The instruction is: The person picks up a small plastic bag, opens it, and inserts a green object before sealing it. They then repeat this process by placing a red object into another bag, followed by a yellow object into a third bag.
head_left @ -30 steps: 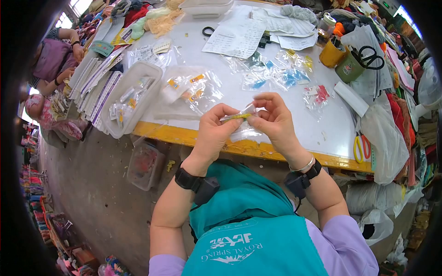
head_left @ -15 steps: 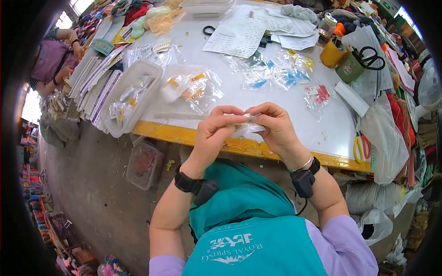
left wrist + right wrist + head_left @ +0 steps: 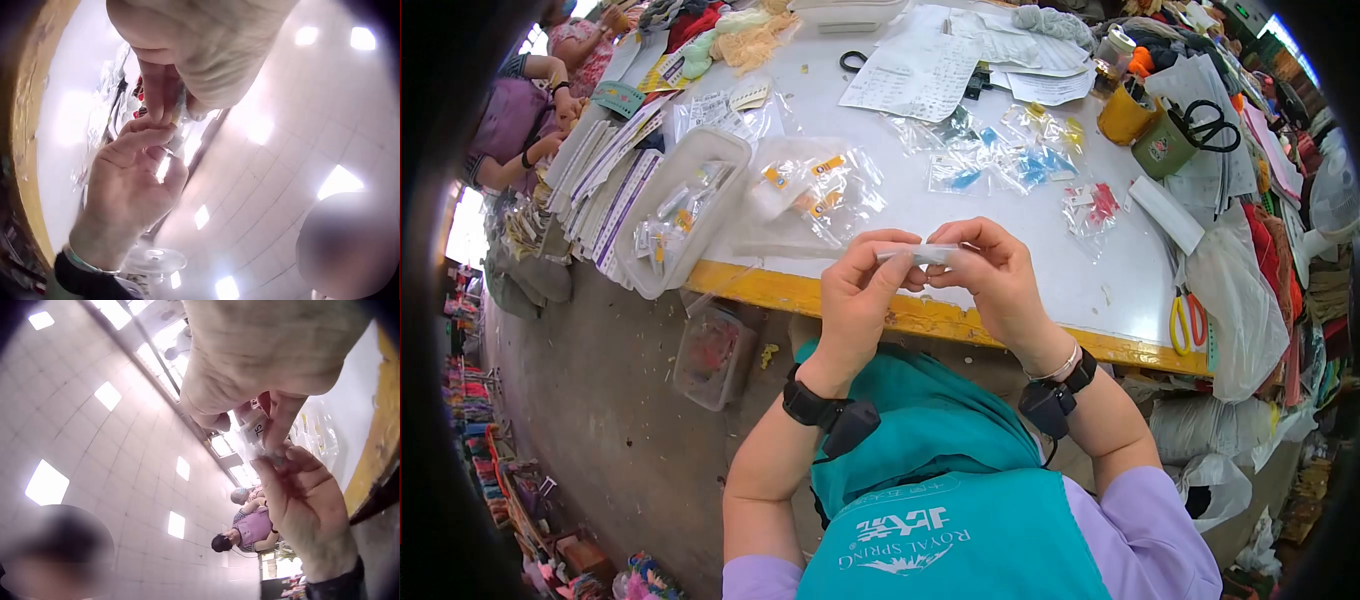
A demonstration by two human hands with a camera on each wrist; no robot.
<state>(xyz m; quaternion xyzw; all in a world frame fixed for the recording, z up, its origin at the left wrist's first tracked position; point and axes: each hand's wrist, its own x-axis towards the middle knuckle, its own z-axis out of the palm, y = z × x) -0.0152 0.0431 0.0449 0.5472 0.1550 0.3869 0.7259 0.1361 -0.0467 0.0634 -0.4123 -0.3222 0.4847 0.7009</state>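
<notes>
The small clear plastic packet (image 3: 927,254) now lies flat and level between the two grips, where half a second ago it sat bunched lower, just under the fingers, and a second ago showed a yellow strip inside. The left hand (image 3: 855,300) pinches its left end and the right hand (image 3: 997,290) pinches its right end, both clamped on it above the yellow edge of the white table (image 3: 920,318). By my reading the packet is being pressed closed along its top. Beyond the grips, more clear packets (image 3: 820,190) lie on the table.
</notes>
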